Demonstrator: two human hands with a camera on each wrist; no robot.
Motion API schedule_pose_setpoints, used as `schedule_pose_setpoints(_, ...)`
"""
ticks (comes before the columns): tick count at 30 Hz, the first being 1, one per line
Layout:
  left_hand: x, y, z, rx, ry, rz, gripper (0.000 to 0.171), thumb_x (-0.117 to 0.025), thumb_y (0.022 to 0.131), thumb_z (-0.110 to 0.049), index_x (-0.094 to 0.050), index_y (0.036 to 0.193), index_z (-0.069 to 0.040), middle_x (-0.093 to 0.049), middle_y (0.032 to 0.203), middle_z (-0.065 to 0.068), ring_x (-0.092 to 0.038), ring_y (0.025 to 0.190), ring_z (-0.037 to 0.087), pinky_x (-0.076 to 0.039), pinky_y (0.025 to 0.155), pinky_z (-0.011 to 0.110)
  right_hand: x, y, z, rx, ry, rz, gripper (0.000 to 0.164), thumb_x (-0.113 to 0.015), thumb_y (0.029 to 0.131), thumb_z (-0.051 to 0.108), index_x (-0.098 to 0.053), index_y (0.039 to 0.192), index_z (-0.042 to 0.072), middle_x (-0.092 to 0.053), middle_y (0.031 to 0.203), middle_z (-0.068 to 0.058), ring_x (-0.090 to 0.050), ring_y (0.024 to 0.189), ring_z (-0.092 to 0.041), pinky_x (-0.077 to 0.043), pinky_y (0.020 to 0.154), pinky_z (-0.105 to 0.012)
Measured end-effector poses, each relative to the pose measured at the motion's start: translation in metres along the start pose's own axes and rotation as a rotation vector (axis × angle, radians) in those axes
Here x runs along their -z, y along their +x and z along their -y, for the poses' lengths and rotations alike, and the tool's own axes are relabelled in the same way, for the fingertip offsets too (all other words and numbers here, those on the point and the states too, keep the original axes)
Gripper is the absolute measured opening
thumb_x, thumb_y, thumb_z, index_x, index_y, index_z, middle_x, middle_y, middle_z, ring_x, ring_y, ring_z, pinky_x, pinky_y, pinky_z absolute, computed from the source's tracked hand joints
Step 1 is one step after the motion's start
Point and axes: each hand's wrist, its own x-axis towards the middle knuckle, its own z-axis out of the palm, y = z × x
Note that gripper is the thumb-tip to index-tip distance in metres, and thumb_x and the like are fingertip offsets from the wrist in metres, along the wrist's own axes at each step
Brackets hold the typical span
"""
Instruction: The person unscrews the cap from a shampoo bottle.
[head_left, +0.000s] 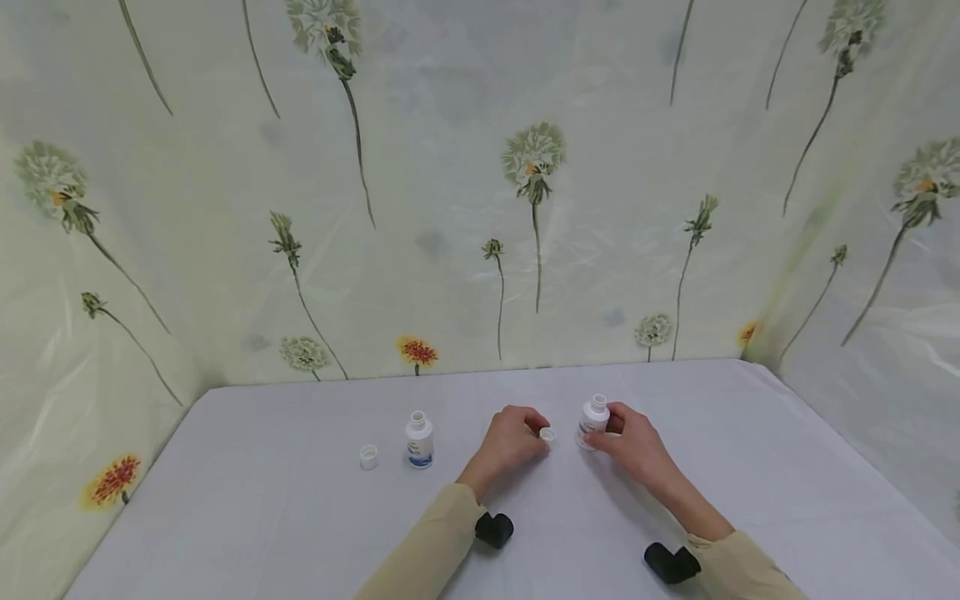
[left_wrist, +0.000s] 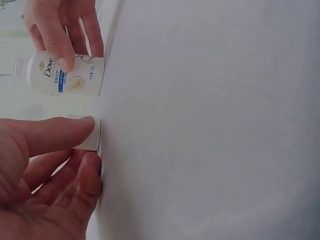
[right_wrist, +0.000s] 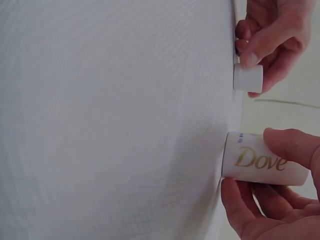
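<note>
My left hand (head_left: 512,442) pinches a small white screw cap (head_left: 548,436) between thumb and fingers; the cap sits on the table, its hollow side facing up. To its right, my right hand (head_left: 636,442) grips a white Dove bottle (head_left: 594,421) by its sides. That bottle stands upright on the cloth with its neck uncovered. In the left wrist view the bottle's printed label (left_wrist: 62,75) faces the camera, with the right thumb over part of it. The right wrist view shows the cap (right_wrist: 248,78) held at the table surface, a short gap from the bottle (right_wrist: 265,159).
Left of my hands stands a second open white bottle (head_left: 420,440) with a blue label. Beside it lies another white cap (head_left: 368,457), open side up. A white cloth (head_left: 247,500) covers the table, and a flower-printed sheet (head_left: 450,208) hangs behind and at both sides.
</note>
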Motion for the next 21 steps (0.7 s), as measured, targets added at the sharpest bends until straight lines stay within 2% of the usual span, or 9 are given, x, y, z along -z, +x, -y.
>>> schedule_pose_setpoints(6,0.003,0.002,0.006,-0.012,-0.035,0.011,0.022,-0.075,0.078,-0.002,-0.072,0.099,-0.006,-0.065,0.086,-0.003,-0.056,0.072,0.009,-0.047,0.066,0.025,0.000,0.001,0.003,0.009,-0.002,0.003,0.056,-0.073,0.088,0.012,-0.048,0.133,-0.008,-0.060,0.126,-0.027,-0.056,0.115,-0.038,-0.053,0.086,-0.044)
schedule_pose_setpoints(12,0.005,0.001,0.011,0.016,-0.094,0.002,0.023,-0.080,0.079,-0.008,-0.073,0.102,-0.007,-0.067,0.090,-0.001,-0.057,0.073,0.009,-0.049,0.062,0.023,0.001,-0.002,0.003,-0.015,0.021,-0.001,0.061,-0.072,0.089,0.015,-0.044,0.138,-0.008,-0.056,0.131,-0.028,-0.054,0.118,-0.040,-0.052,0.089,-0.046)
schedule_pose_setpoints(21,0.009,-0.008,0.016,0.037,-0.118,-0.022,0.024,-0.078,0.082,-0.010,-0.072,0.105,-0.005,-0.067,0.093,0.000,-0.059,0.072,0.010,-0.051,0.064,0.022,0.005,-0.018,0.001,-0.067,0.061,-0.024,0.063,-0.071,0.091,0.023,-0.042,0.141,-0.003,-0.049,0.137,-0.027,-0.052,0.121,-0.042,-0.050,0.093,-0.050)
